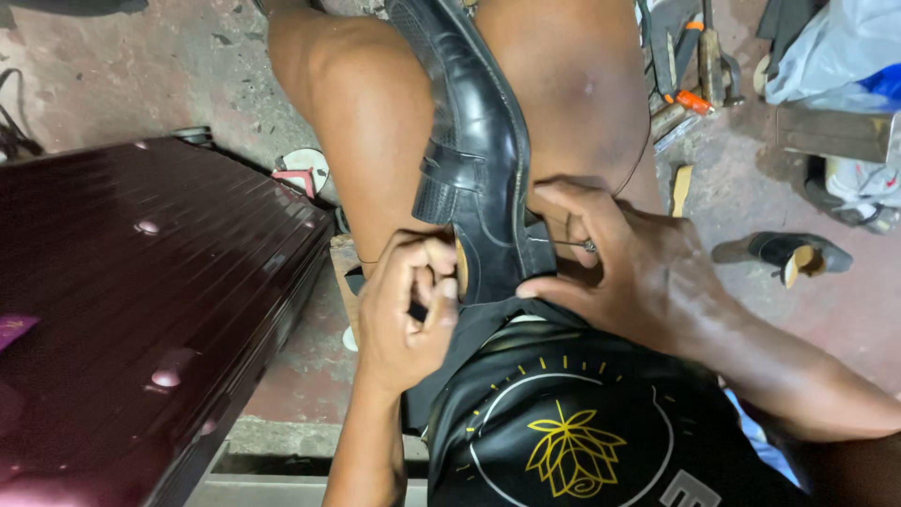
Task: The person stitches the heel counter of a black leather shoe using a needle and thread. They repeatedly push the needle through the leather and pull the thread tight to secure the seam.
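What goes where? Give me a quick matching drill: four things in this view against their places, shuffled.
Things:
1. black dress shoe
2. left hand
3. dark red ribbed case
4. loose shoe heel

Places:
A. on the floor at the right
B. lying between the person's knees
C. at the left edge of the view
D. closed at the shoe's left side

Pairs: 1-B, 2-D, 3-C, 4-A

both hands meet between the knees, left hand (405, 305) fisted, right hand (627, 268) pinching.
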### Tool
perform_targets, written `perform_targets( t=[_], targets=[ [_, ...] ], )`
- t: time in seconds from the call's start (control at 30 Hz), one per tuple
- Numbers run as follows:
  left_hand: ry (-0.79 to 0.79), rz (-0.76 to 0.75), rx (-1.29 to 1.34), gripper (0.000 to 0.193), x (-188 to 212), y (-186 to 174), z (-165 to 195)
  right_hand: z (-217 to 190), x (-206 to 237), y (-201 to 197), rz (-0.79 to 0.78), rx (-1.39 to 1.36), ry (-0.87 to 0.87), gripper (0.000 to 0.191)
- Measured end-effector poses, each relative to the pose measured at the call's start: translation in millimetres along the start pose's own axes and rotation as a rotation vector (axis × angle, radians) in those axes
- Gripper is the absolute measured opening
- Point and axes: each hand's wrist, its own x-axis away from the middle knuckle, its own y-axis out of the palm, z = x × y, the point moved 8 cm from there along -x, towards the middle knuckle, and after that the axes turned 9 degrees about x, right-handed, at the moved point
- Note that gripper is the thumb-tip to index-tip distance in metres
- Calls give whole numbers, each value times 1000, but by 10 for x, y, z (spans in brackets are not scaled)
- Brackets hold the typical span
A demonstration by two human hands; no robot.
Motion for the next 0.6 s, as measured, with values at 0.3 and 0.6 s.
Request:
perform_targets(
  t=[0.3,0.6],
  targets=[
    [154,-92,-323,16,-54,41,309,314,30,-204,-99,-191,-34,13],
    [87,83,-202,22,-44,40,47,-19,-59,-383,143,-1077,-231,27]
  ],
)
